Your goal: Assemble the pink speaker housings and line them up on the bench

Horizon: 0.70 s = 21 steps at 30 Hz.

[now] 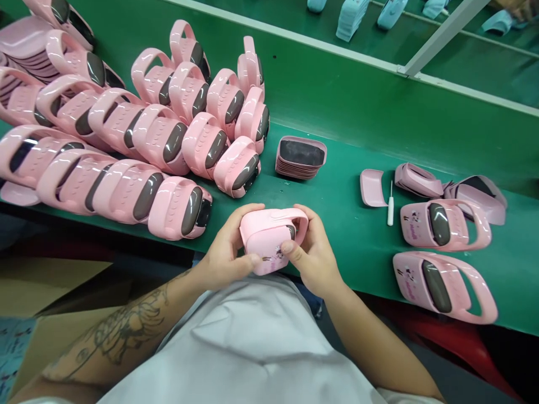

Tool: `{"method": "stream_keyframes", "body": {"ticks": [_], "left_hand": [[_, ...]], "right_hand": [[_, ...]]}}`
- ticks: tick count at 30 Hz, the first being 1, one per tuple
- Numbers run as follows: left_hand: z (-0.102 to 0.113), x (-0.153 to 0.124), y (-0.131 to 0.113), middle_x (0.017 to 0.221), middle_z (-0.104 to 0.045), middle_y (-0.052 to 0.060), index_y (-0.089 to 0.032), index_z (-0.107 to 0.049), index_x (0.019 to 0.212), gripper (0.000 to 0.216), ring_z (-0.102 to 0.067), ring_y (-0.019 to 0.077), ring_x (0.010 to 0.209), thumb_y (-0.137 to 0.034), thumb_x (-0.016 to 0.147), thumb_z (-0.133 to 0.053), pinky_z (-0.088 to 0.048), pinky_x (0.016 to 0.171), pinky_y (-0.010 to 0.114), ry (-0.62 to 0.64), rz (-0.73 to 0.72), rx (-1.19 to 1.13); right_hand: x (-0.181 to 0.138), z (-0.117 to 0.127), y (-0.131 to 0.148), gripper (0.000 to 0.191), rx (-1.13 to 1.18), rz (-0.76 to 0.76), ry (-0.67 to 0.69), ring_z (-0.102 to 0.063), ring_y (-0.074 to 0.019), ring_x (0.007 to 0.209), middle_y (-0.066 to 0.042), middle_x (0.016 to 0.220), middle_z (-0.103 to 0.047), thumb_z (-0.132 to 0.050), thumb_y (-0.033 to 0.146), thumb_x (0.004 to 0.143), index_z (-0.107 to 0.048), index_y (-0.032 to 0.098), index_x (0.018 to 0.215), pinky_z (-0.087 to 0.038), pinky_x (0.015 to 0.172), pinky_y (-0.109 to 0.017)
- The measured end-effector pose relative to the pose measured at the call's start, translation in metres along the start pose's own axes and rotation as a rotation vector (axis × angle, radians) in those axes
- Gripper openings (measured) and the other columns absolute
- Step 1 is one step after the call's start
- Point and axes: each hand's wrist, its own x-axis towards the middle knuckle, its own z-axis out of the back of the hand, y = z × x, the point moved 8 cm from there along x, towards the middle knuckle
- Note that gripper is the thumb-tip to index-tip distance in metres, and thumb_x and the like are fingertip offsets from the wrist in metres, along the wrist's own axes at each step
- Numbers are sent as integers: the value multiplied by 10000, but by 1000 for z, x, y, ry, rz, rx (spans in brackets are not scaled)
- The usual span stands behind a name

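Note:
Both hands hold one pink plastic housing with a loop handle (260, 247) at the front edge of the green bench. My left hand (229, 249) grips its left side, the thumb lying along the lower front. My right hand (311, 249) wraps the handle end on the right, with its thumb pressed on the printed cartoon figure and lettering. The fingers behind the housing are mostly hidden. Just beyond it stands a stack of curved pink panels (301, 160), the top one showing a dark inner face.
Rows of similar pink housings (164, 140) fill the left of the bench. To the right lie a single pink panel (373, 188), a white-handled screwdriver (391, 210), more panels (475, 196) and two printed housings (442, 286). Behind a metal rail (295, 36) are blue parts (352, 17).

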Motion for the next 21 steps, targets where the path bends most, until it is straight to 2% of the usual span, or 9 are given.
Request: {"method": "stream_keyframes", "body": {"ticks": [3,6,11,17,21], "left_hand": [[2,-3,5,1511,-593,150,-245,-477,1503,973,-655,343,1296,-459,695,-974,-594,1001,369,-38,81,52],[5,-5,3,1453,-638,142,-235,-515,1476,943,-678,339,1243,-502,694,-970,-603,963,364,-59,96,110],[6,-2,-6,1390,-663,132,-221,-547,1454,862,-691,307,1159,-530,745,-927,-602,935,357,-42,10,183],[4,1,-10,1367,-676,133,-252,-565,1479,899,-709,305,1116,-506,710,-956,-637,878,383,28,-189,183],[3,3,-11,1409,-666,156,-252,-566,1501,896,-707,326,1166,-509,730,-944,-641,931,431,70,-256,224]], "right_hand": [[-4,-1,3,834,-8,-25,-30,-702,-266,1105,-116,1309,-665,-846,686,800,-466,262,1409,-640,904,-418],[-6,2,8,782,-3,-75,-73,-673,-245,1037,-69,1191,-667,-932,630,710,-533,264,1273,-610,858,-385],[-4,7,19,714,-60,-150,-71,-620,-198,881,-2,1011,-651,-997,558,614,-578,261,1109,-548,747,-327],[0,7,31,708,-90,-145,54,-640,-216,990,-11,1162,-685,-1004,478,658,-631,304,1234,-547,835,-343],[2,7,38,619,-89,-118,70,-637,-191,934,16,1095,-694,-1010,466,665,-664,312,1156,-537,801,-321]]}}
